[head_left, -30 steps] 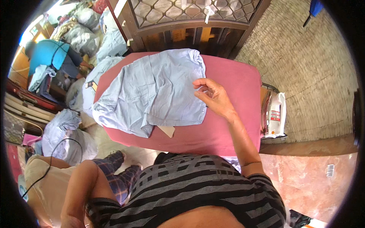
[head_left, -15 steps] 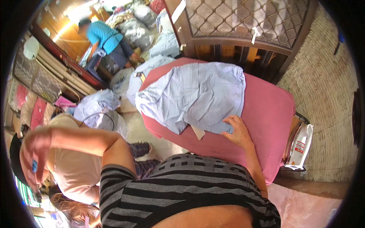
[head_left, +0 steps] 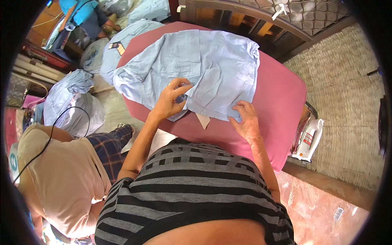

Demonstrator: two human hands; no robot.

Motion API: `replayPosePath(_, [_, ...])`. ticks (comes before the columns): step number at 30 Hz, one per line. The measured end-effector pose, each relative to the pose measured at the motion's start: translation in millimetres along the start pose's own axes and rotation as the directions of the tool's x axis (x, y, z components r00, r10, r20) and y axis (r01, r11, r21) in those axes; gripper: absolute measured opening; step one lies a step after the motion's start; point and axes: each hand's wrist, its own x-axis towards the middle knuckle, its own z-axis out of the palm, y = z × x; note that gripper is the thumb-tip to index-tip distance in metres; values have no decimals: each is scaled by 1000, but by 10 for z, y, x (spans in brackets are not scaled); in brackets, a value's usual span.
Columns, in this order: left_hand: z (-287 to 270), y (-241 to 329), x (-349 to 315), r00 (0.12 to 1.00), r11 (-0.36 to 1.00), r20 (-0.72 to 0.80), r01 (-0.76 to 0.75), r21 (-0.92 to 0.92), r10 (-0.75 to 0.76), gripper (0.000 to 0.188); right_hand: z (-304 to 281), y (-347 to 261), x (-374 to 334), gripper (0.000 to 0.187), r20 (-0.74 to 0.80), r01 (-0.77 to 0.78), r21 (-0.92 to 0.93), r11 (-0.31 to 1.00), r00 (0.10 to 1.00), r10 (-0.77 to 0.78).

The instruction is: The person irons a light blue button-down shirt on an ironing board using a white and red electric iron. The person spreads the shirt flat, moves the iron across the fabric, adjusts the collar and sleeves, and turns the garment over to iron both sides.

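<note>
I have the light blue garment (head_left: pixel 222 61) spread over the pink ironing board (head_left: pixel 281 94) in front of me, its near edge lying close to my body. My left grip (head_left: pixel 166 102) is at that edge, where the cloth lifts into a small dark opening; thumb and forefinger stand apart, and I cannot tell whether the hidden fingers have caught a fold. My right grip (head_left: pixel 249 123) is at the near right corner, thumb and fingertips spread with a gap between them, not visibly pinching anything.

The step in hand looks to me like setting this near edge straight. To do it well, I should take only the hem between thumb and fingertips at both ends, draw outward evenly and lay it down flat, since pulling from one side would probably skew the panel. Creases run through the cloth between and beyond my hands, so a light sweep of the palm away from the middle should suit them better than tugging. The pale card (head_left: pixel 203 121) pokes out from under the edge between my hands; I should keep it from bunching the fabric. The white iron (head_left: pixel 312 139) rests at the board's right end, so my right elbow is best kept clear of it.
</note>
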Motion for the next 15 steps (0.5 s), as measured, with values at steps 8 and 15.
replayPosePath(8, [-237,50,320,992,992,-60,112,-56,-115,25,106,-112,-14,26,-149,17,-59,998,989,-25])
replayPosePath(15, [-394,353,611,998,997,-17,-67,23,67,31,-75,251,36,22,-181,-212,182,960,952,245])
